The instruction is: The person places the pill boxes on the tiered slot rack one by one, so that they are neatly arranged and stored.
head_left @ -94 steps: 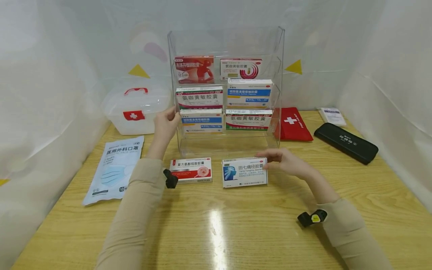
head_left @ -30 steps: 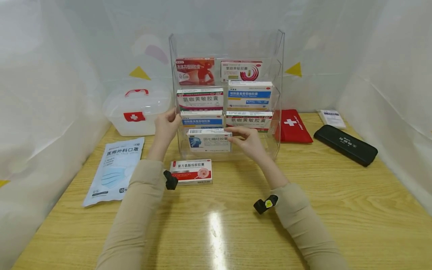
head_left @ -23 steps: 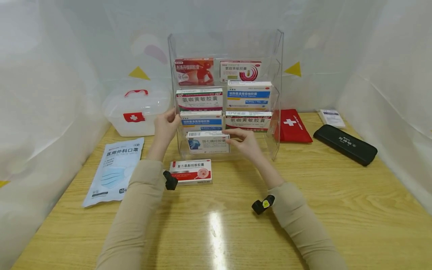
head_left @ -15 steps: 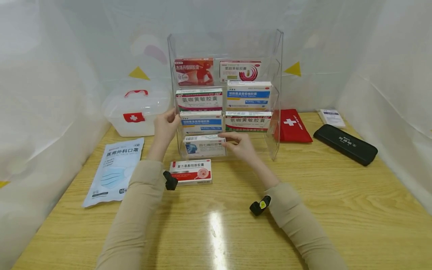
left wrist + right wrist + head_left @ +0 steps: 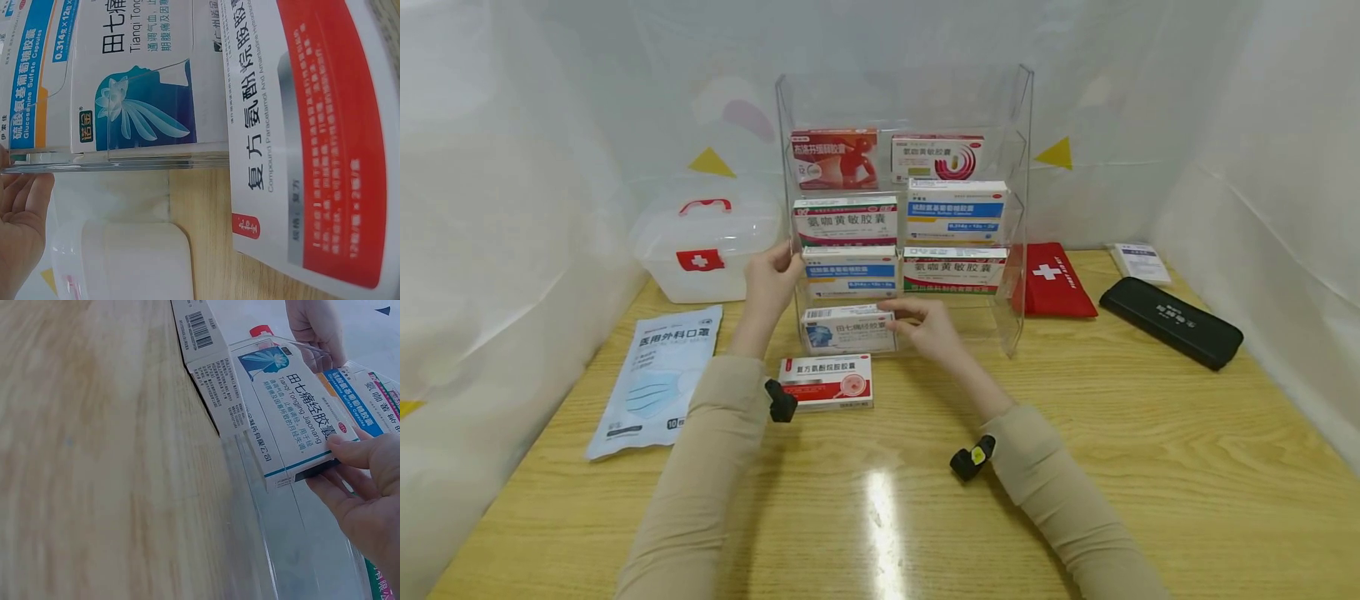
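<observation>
A clear tiered display rack (image 5: pixel 902 96) stands mid-table, and my left hand (image 5: pixel 770 283) grips its left side edge. My right hand (image 5: pixel 928 329) pinches the right end of a white medicine box with a blue head picture (image 5: pixel 850 332). That box sits at the left of the rack's lowest tier; the right wrist view shows thumb and fingers (image 5: pixel 350 450) on its end, and the left wrist view shows it behind the clear front panel. Just before the rack lies a red-and-white medicine box (image 5: pixel 825 382). Several other medicine boxes fill the upper tiers, including a blue-banded one (image 5: pixel 848 271) directly above.
To the left are a translucent first-aid case (image 5: pixel 707 229) with a red handle and a pale blue mask packet (image 5: pixel 658 375). Right of the rack lie a red first-aid pouch (image 5: pixel 1052 283), a black zip case (image 5: pixel 1171 321) and a small white packet (image 5: pixel 1138 262).
My right hand has lifted the head-picture medicine box off the table, carried it left to the rack and lowered it into the bottom tier. My left hand has stayed on the rack's edge.
</observation>
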{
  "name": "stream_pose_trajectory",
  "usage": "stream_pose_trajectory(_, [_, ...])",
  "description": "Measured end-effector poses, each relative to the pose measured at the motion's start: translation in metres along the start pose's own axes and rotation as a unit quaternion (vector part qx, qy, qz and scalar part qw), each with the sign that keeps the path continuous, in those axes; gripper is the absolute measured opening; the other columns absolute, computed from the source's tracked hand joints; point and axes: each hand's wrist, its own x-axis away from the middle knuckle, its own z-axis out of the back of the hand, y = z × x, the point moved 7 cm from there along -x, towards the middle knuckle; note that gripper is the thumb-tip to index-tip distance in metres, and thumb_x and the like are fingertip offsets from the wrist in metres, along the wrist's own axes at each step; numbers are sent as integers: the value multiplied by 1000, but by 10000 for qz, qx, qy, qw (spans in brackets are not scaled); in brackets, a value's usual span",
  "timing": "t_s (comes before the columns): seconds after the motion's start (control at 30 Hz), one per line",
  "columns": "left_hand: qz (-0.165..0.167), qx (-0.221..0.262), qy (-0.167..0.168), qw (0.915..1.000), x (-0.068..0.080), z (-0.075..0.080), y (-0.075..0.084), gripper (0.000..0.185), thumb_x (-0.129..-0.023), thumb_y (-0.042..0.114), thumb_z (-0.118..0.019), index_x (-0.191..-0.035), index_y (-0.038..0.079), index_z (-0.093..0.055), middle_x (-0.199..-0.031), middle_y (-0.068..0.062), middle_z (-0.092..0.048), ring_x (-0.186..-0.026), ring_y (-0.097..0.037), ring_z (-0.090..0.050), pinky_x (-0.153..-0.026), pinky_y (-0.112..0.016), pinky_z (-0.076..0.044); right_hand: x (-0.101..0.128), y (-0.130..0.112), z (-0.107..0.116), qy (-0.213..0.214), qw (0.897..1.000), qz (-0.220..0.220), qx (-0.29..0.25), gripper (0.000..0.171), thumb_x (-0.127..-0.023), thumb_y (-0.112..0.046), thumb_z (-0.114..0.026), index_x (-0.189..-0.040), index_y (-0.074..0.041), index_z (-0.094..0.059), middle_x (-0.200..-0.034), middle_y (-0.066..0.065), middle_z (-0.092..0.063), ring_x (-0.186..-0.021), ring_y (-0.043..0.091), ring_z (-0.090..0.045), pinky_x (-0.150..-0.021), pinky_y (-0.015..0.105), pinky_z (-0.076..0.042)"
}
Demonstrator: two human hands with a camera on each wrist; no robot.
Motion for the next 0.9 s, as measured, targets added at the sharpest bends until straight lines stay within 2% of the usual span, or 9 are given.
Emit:
stream_pose_trajectory(0.13, [-61, -2, 57, 10000, 0, 1, 0, 34, -87, 8, -54, -119, 4, -64, -112, -17, -66, -100, -25, -67, -85, -36, -54, 0, 3, -1, -59, 10000, -44, 21, 31, -82, 5, -65, -112, 3, -65, -120, 19, -64, -107, 34, -62, -90, 38, -53])
stream_pose_trajectory(0.37, [-82, -31, 98, 9999, 1, 2, 0, 33, -87, 8, -54, -118, 5, -65, -111, -17, -67, -99, -25, -67, -85, -36, -54, 1, 4, -2, -180, 9998, -31, 31, 32, -81, 7, -64, -113, 5, -64, -121, 20, -63, -110, 35, -61, -90, 33, -53])
stream_pose_trajectory(0.7, [-81, 66, 43, 9999, 1, 0, 4, 33, -88, 8, -55, -119, 5, -64, -112, -17, -66, -101, -25, -67, -86, -34, -54, 6, -3, 7, -171, 9985, 115, 508, 31, -83, 4, -63, -114, 4, -64, -120, 22, -61, -109, 34, -59, -89, 33, -53])
stream_pose_trajectory(0.9, [-76, 91, 59, 9999, 1, 0, 3, 33, -88, 8, -55, -120, 5, -63, -113, -17, -66, -102, -25, -66, -86, -34, -54, 7, -7, 14, -106, 9978, 133, 640, 35, -83, 5, -63, -117, 8, -60, -121, 26, -59, -108, 39, -59, -92, 38, -51])
